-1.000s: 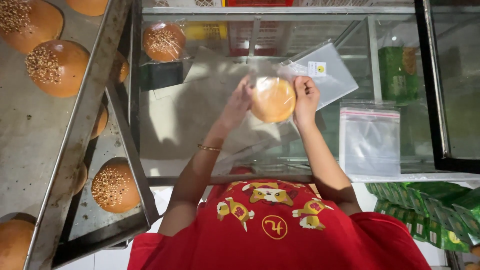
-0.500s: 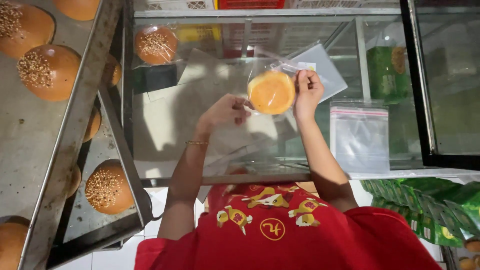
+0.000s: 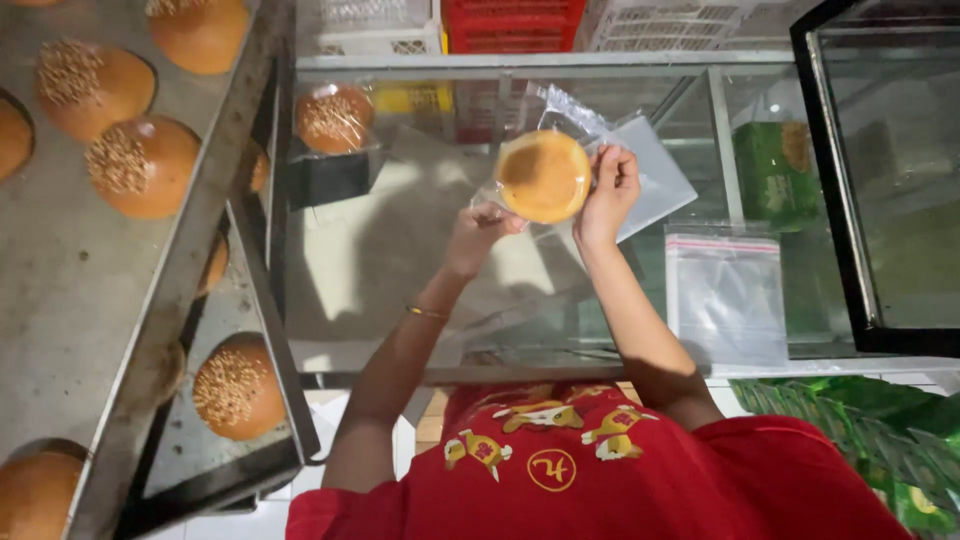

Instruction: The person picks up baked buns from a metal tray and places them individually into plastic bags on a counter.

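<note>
Above the glass counter (image 3: 400, 270), a bun (image 3: 544, 176) in a clear bag (image 3: 575, 110) is gripped by the right hand (image 3: 606, 195), while its lower edge, earlier released, is again pinched by the left hand (image 3: 478, 228).

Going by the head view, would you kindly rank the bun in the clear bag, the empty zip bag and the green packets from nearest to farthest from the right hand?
1. Bun in the clear bag: held by the right hand.
2. Empty zip bag: on the glass, lower right.
3. Green packets: bottom right corner.
</note>
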